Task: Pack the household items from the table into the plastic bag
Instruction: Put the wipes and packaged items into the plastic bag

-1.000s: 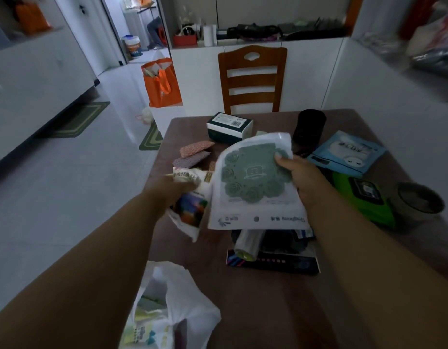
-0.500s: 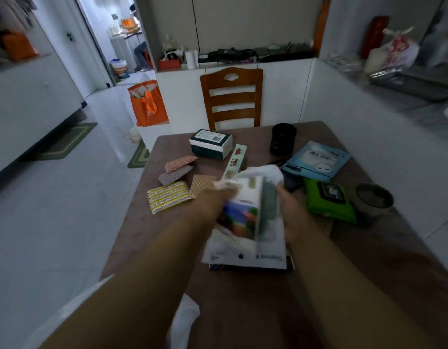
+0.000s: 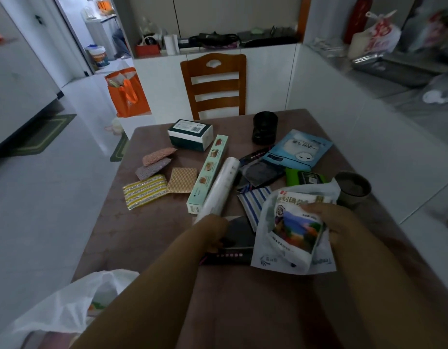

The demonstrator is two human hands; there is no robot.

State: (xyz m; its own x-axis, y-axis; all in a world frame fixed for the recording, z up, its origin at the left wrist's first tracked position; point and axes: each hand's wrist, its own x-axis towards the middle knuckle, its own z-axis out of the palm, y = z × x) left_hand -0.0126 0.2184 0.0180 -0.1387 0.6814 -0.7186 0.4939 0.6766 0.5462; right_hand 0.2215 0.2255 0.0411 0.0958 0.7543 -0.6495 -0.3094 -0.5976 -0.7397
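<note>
Right hand [image 3: 336, 222] gripping white salt packet with colourful landscape print [image 3: 293, 227] plus flat white pouch [image 3: 265, 253] behind it, at 3 o'clock on brown table [image 3: 147, 238]. Left hand [image 3: 212, 230] curled on white roll [image 3: 220, 187] (grip partly hidden). Translucent white plastic bag [image 3: 66, 303] at 7 o'clock, off table edge.

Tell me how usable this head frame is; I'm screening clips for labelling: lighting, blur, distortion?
Head view: dim, flat indoor light with no hard shadows or glare on the table; brightest at the far doorway. Wide-angle bending curves the walls and stretches both forearms. The right counter clutter is smeared, while the long box and the printed pouch in the right hand stay legible.
</note>
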